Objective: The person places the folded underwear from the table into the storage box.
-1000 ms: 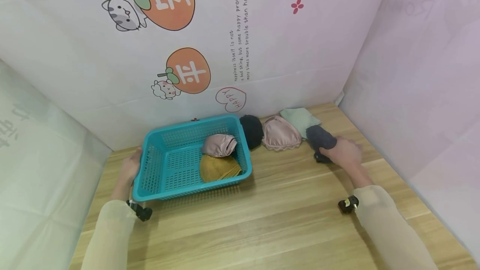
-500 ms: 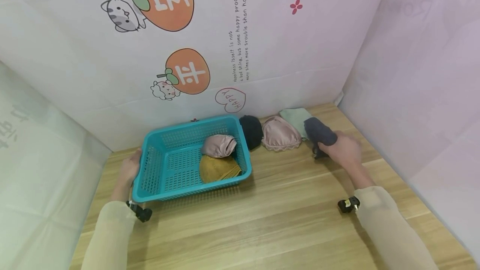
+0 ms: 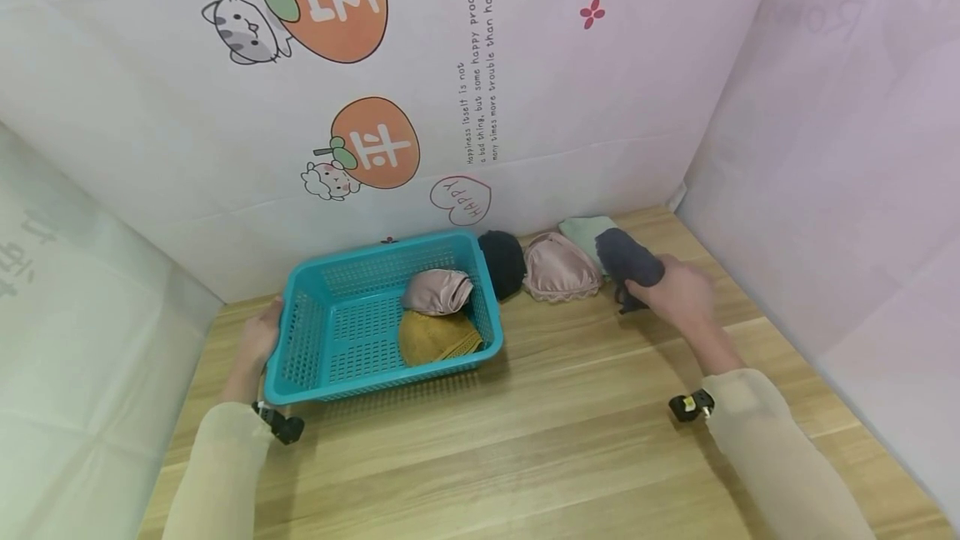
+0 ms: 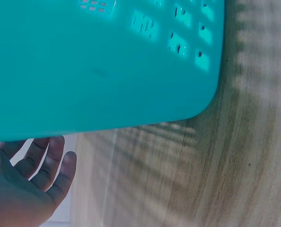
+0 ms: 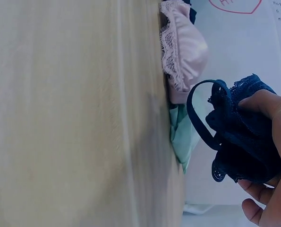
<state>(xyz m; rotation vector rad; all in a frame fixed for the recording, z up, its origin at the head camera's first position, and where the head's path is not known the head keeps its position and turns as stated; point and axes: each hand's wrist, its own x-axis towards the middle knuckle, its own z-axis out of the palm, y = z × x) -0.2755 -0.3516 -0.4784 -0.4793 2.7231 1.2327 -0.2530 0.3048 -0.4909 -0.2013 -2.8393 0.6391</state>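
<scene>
In the head view my right hand (image 3: 681, 297) grips a folded navy bra (image 3: 628, 258) near the back right of the table, in front of a mint-green folded piece (image 3: 585, 232). The right wrist view shows the navy bra's (image 5: 249, 127) lace edging and a looped strap, with the thumb on top and fingers beneath. My left hand (image 3: 260, 332) rests at the left end of a teal plastic basket (image 3: 390, 373). In the left wrist view its fingers (image 4: 48, 170) lie loose and spread beside the basket wall; the thumb is hidden.
Inside the basket lie a pink satin bra (image 3: 437, 291) and a mustard one (image 3: 435, 338). Along the back wall, right of the basket, sit a black folded bra (image 3: 503, 263) and a pink lace-trimmed bra (image 3: 562, 267). White printed sheets surround the wooden table (image 3: 480, 473).
My right hand has raised the navy bra slightly and moved it left, so that it overlaps more of the mint-green piece. The left hand and basket have stayed put.
</scene>
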